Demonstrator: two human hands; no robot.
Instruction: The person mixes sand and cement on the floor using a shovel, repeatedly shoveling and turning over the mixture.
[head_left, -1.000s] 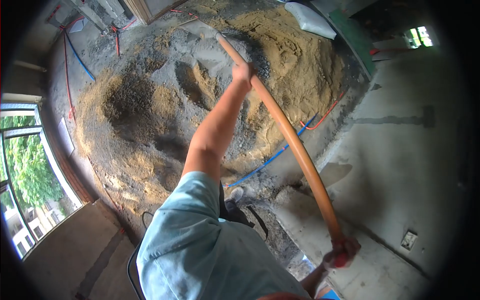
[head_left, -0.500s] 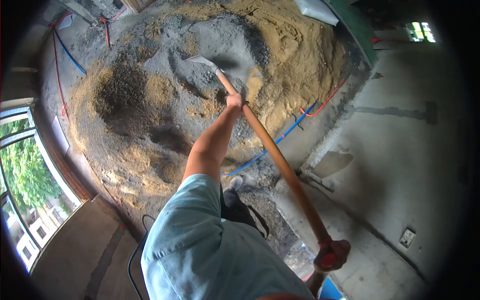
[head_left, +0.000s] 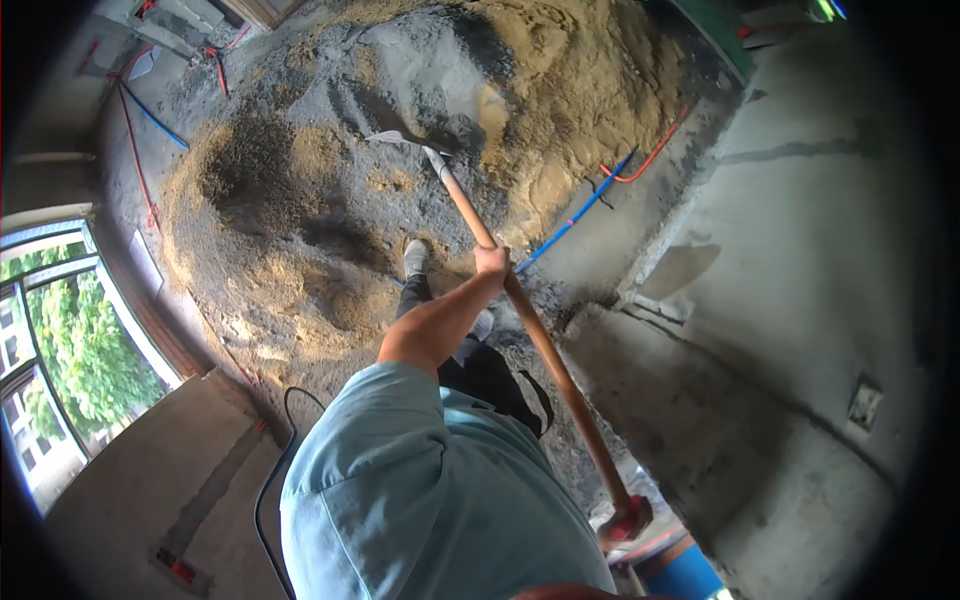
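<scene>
A shovel with a long wooden handle slants from the lower right up to the mound. Its pale metal blade sits at the grey part of the heap, seen nearly edge-on. My left hand is closed round the upper handle, below the metal socket. Down at the red butt end, my right hand wraps the handle, partly in shadow. The mound of grey powder and yellow sand spreads under and around the blade.
My grey shoe stands at the mound's edge. A blue pipe and a red pipe curve along the right side. A concrete wall rises on the right, a window on the left. A black cable runs beside me.
Both hands and the shovel have come lower in view, and the blade has shifted slightly down. One foot has stepped forward to the mound. The view has turned a little.
</scene>
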